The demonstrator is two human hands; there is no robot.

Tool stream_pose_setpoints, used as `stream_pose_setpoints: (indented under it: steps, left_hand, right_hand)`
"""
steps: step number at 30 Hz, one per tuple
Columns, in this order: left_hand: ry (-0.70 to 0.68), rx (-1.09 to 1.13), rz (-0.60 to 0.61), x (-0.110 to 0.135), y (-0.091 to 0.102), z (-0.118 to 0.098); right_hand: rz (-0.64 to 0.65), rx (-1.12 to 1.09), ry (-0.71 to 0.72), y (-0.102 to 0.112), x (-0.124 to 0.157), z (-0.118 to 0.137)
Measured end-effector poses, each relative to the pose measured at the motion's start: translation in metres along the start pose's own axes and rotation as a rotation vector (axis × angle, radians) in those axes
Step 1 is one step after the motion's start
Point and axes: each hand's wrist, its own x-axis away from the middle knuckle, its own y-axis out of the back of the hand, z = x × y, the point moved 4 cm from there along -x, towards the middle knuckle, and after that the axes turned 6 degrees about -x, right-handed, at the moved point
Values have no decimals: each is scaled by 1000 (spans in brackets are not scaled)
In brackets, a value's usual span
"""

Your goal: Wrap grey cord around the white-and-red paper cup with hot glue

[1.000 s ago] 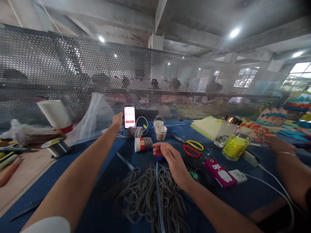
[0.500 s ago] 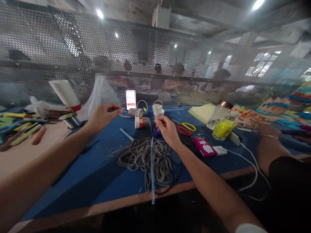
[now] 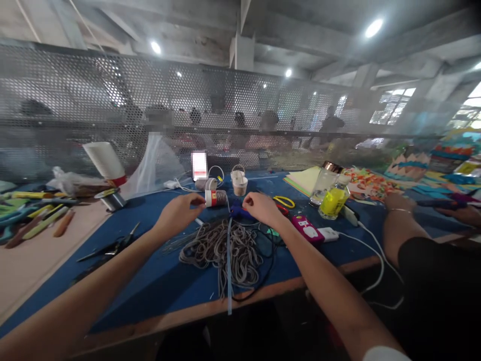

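Observation:
My left hand (image 3: 178, 214) is curled, fingertips drawn together beside a paper cup (image 3: 216, 198) lying on its side, partly wound with grey cord. My right hand (image 3: 264, 208) is pinched, with its fingertips beside a dark blue glue gun (image 3: 239, 210). Whatever either pinch holds is too small to make out. From the glue gun a long translucent glue stick (image 3: 229, 271) runs toward the table's front edge, over a loose heap of grey cord (image 3: 206, 245). Behind the hands stands a small cord-wrapped basket (image 3: 239, 186) with a loop handle.
Scissors (image 3: 284, 201), a magenta box (image 3: 305, 229) and a bottle of yellow liquid (image 3: 333, 201) lie to the right, near a co-worker's arm (image 3: 398, 220). Black pliers (image 3: 112, 248), a wire spool (image 3: 112, 199) and stacked paper cups (image 3: 105, 160) are left. A phone (image 3: 199, 165) stands behind.
My left hand has come right and lower, beside the lying cup. My right hand remains by the glue gun, slightly lower. The camera view has tilted up a little.

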Motion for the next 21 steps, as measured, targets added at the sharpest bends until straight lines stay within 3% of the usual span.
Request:
stream_pose_setpoints:
  steps: [2, 6, 10, 13, 17, 21]
  left_hand:
    - [-65, -30, -12, -7, -10, -3]
    - [-259, -366, -53, -20, -21, -12]
    - [-379, -927, 82, -27, -32, -18]
    - [-450, -1121, 150, -30, -41, -19]
    - [-441, -1078, 50, -38, -41, -11]
    - [-132, -648, -24, -54, -27, 19]
  right_hand:
    - [18, 31, -4, -8, 4, -5]
    - [17, 158, 58, -22, 10, -6]
    - [3, 282, 93, -30, 13, -6]
    - [5, 334, 108, -34, 13, -7]
    - [6, 362, 103, -35, 13, -9]
    - [9, 379, 83, -36, 11, -12]
